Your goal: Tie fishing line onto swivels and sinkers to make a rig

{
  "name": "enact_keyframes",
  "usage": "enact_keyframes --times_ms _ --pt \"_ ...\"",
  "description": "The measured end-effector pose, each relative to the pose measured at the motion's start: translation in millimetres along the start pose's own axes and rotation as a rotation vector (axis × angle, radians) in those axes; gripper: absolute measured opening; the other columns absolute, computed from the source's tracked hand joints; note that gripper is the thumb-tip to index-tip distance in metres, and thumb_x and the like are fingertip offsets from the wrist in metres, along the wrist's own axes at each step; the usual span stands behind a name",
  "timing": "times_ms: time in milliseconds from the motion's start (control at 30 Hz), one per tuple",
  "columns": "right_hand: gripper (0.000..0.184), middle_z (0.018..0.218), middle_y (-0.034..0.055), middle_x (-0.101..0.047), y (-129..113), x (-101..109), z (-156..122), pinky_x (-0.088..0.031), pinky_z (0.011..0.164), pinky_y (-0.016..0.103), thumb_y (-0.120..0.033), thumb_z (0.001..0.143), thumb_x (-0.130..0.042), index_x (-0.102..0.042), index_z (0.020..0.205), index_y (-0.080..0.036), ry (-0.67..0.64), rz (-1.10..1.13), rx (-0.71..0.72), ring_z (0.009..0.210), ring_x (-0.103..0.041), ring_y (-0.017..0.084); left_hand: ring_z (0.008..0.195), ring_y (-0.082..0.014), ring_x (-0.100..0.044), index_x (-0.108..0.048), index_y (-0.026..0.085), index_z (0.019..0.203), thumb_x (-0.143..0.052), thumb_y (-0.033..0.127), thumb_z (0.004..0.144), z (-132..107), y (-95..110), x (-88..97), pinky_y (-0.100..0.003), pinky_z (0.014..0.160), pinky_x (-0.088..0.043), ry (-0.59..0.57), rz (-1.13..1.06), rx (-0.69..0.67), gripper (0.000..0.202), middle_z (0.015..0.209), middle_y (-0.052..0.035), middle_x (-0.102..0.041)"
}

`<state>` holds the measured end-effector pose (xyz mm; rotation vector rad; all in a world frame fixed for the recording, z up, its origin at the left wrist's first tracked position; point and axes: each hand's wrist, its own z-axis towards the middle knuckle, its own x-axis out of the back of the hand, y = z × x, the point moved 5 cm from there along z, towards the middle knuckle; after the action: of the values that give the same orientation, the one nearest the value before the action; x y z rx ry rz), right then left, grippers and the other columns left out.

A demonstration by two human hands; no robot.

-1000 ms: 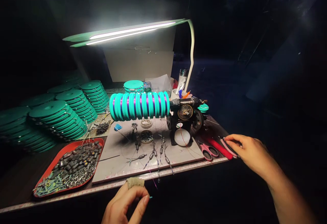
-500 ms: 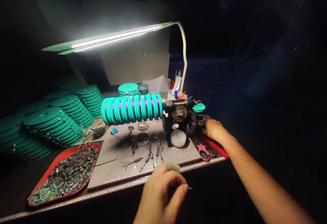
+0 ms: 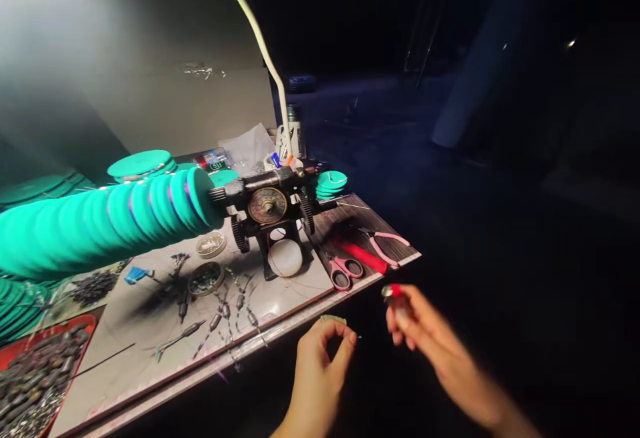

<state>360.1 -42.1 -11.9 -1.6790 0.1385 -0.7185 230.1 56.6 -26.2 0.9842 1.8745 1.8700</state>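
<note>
My left hand [image 3: 323, 365] is in front of the table's edge, thumb and forefinger pinched together. A tiny teal tip [image 3: 359, 337] sticks out beside the pinch; the rest of what it holds is hidden. My right hand [image 3: 425, 338], to the right of it, is closed around a cigarette lighter [image 3: 393, 291] with a metal top and a red button, held upright off the table. Nearest to the right hand on the table are pink-handled pliers [image 3: 385, 246], a red strip-like object [image 3: 359, 255] and pink-handled scissors [image 3: 345, 271].
A black geared winding machine [image 3: 270, 205] carries a row of teal foam spools [image 3: 110, 218]. Dark weights with cords [image 3: 216, 321], a round dish [image 3: 207, 279] and a red tray [image 3: 85, 323] of small parts are on the table. A lamp arm [image 3: 260, 38] rises behind.
My right hand has come away from the table's right side, now with the lighter in it. The left hand keeps its pinch. The view has turned right and closer.
</note>
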Motion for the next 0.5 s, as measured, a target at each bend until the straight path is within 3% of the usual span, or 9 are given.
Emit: enact_keyframes --times_ms 67,200,400,500 --pt "0.031 0.069 -0.0012 -0.051 33 -25 -19 -0.041 0.064 0.026 -0.048 0.083 -0.043 -0.055 0.096 -0.022 -0.067 0.323 -0.121 0.066 -0.050 0.015 0.067 -0.0188 -0.051 -0.056 0.017 0.061 -0.056 0.033 0.073 5 -5 -8.8 -0.028 0.066 -0.039 -0.006 -0.037 0.012 0.019 0.066 -0.0024 -0.058" --pt "0.047 0.060 -0.0001 -0.054 81 -60 -25 -0.038 0.057 0.024 -0.063 0.070 -0.053 -0.061 0.067 -0.016 0.142 0.760 -0.427 0.058 -0.046 0.013 0.062 -0.0164 -0.049 -0.056 0.016 0.060 -0.060 0.031 0.070 13 -16 -22.0 -0.026 0.062 -0.038 0.021 -0.091 0.042 0.019 0.061 -0.0009 -0.056" --pt "0.054 0.045 -0.0012 -0.051 93 -72 -5 -0.030 0.048 0.021 -0.067 0.067 -0.051 -0.055 0.052 -0.015 0.260 0.874 -0.491 0.047 -0.043 0.010 0.042 -0.0138 -0.050 -0.050 0.017 0.066 -0.051 0.035 0.078 19 -28 -45.2 -0.025 0.045 -0.040 -0.060 -0.183 0.075 0.022 0.047 0.0027 -0.052" --pt "0.052 0.044 -0.0035 -0.048 100 -73 -1 -0.026 0.044 0.019 -0.066 0.065 -0.054 -0.055 0.052 -0.015 0.321 0.910 -0.538 0.043 -0.040 0.008 0.042 -0.0141 -0.052 -0.050 0.017 0.066 -0.051 0.034 0.079 22 -29 -52.1 -0.025 0.045 -0.043 -0.072 -0.212 0.074 0.021 0.049 0.0017 -0.055"
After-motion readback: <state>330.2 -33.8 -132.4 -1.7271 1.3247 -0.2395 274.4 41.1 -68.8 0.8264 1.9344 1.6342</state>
